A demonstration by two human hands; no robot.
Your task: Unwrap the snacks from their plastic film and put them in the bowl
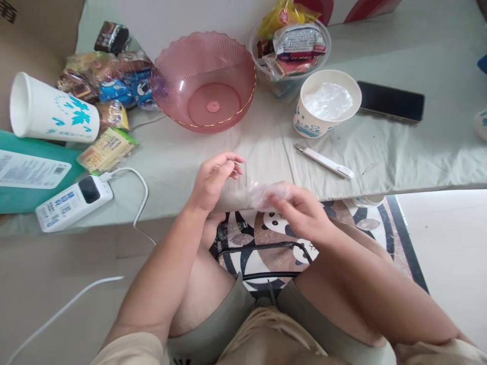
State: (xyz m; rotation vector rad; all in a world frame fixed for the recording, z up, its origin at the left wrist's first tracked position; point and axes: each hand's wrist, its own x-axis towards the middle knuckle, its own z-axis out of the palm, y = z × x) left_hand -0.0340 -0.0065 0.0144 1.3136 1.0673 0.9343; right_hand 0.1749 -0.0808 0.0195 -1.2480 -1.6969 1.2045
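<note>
My right hand [302,208] pinches a crumpled piece of clear plastic film [262,195] at the table's front edge. To its left, my left hand [216,177] is raised with its fingers loosely curved and parted, and I see nothing in it. Beyond the hands stands a pink ribbed bowl [207,109] with a gold rim; its inside is bare. A paper cup [315,124] to the right has clear plastic film [329,101] stuffed in its mouth. Just in front of that cup lies a white utility knife [324,161].
Packaged snacks [122,83], a tipped paper cup [57,109], a green pack [34,172] and a white power bank [74,203] with a cable fill the left. At the back is a clear tub [291,76] of snacks. A black phone [391,101] lies right.
</note>
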